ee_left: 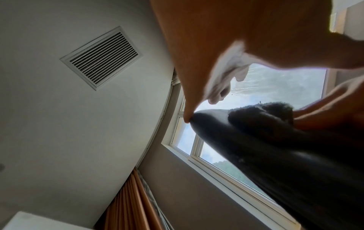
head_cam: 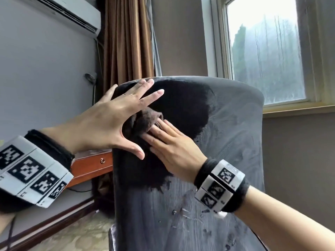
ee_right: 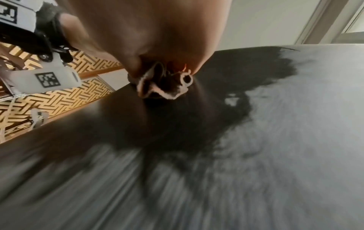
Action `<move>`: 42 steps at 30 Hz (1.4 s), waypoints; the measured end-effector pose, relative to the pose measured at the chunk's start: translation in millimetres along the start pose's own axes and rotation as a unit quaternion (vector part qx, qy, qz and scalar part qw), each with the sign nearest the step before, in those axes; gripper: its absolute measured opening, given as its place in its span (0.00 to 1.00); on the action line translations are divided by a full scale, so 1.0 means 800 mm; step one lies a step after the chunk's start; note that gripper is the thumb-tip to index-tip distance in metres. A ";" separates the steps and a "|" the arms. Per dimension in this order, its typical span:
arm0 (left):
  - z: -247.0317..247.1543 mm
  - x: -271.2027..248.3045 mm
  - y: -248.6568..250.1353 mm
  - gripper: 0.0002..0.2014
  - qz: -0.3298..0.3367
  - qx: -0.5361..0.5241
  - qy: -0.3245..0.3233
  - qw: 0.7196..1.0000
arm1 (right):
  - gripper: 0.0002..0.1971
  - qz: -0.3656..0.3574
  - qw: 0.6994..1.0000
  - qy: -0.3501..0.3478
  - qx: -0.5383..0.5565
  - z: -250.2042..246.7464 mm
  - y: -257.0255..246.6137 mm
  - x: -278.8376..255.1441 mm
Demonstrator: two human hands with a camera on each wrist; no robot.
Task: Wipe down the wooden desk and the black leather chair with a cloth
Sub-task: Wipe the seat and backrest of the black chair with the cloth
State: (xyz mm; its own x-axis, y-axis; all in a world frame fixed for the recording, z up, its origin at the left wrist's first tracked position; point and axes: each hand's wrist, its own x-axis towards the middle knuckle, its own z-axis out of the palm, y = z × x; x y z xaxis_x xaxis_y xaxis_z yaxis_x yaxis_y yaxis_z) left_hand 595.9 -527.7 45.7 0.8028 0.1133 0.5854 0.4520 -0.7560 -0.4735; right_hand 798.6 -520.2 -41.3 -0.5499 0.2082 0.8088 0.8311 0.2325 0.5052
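The black leather chair (head_cam: 235, 142) shows its backrest, grey with dust except a wiped black patch at upper left. My left hand (head_cam: 116, 120) lies on the backrest's top left edge with fingers spread and straight. A dark brown cloth (head_cam: 145, 120) is bunched against the black patch. My right hand (head_cam: 172, 145) presses it there with flat fingers. The left wrist view shows the cloth (ee_left: 262, 115) on the chair's edge (ee_left: 256, 147). In the right wrist view the cloth (ee_right: 165, 87) bulges from under my palm. A corner of the wooden desk (head_cam: 90, 165) shows behind the chair.
A window (head_cam: 268, 51) is at the right behind the chair, and brown curtains (head_cam: 125, 38) hang in the corner. An air conditioner (head_cam: 68, 13) is on the left wall. A floor lamp (head_cam: 91, 78) stands by the curtains. Patterned carpet (head_cam: 76, 236) lies below.
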 end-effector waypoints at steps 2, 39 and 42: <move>0.001 0.000 0.002 0.59 -0.003 0.010 0.002 1.000 | 0.21 -0.004 1.000 0.002 0.018 0.015 -0.027 -0.017; 0.128 0.049 0.105 0.71 -0.248 0.208 -0.056 0.945 | 0.34 0.249 0.966 -0.062 0.037 -0.065 0.069 -0.087; 0.130 0.047 0.105 0.70 -0.254 0.224 -0.056 0.939 | 0.29 0.255 0.964 0.001 -0.073 -0.054 0.069 -0.081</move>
State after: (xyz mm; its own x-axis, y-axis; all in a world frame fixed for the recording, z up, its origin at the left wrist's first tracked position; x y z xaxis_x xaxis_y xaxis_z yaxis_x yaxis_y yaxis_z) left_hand 704.5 -519.5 -40.7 0.4641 0.4724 0.7493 0.8858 -0.2422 -0.3960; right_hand 883.7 -562.0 -52.7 -0.0663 0.2587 0.9637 0.9962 -0.0369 0.0785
